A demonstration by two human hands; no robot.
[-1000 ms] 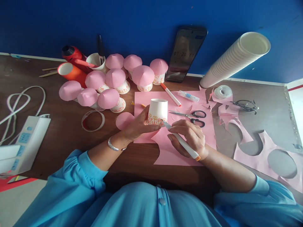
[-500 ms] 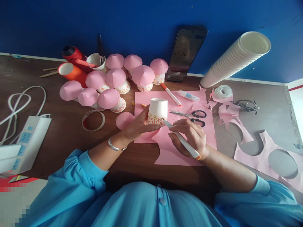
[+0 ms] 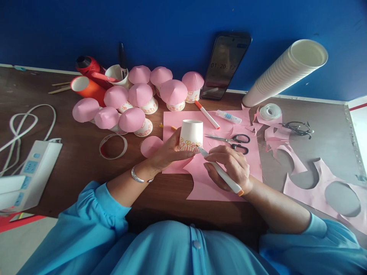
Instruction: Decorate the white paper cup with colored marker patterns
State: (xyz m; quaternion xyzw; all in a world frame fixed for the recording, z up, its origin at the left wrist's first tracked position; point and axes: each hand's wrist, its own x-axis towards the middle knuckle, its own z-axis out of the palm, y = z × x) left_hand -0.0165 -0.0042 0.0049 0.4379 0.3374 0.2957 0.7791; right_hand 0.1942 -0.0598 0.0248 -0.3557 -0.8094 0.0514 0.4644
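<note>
My left hand (image 3: 173, 149) is wrapped round a white paper cup (image 3: 192, 130), held upside down above the pink paper. Small flowers and stems in red, orange and yellowish green run round the cup's lower band. In my right hand (image 3: 229, 164) is a white marker (image 3: 226, 178) with an orange end, its tip at the drawn band on the cup's right side. Scissors (image 3: 229, 140) lie on the pink paper (image 3: 218, 191) just behind my right hand. Left of my left hand is a pink paper disc (image 3: 151, 146).
Several drawn cups with pink cone tops (image 3: 140, 94) stand at the back left. A phone (image 3: 226, 65) leans on the blue wall beside a tall stack of cups (image 3: 283, 72). Paper scraps (image 3: 318, 191), a tape roll (image 3: 270, 111), a tape ring (image 3: 113, 146) and a power strip (image 3: 40, 172) lie around.
Hardly anything differs. Both hands keep their hold on the cup and the marker, and the marker's tip stays by the drawn band.
</note>
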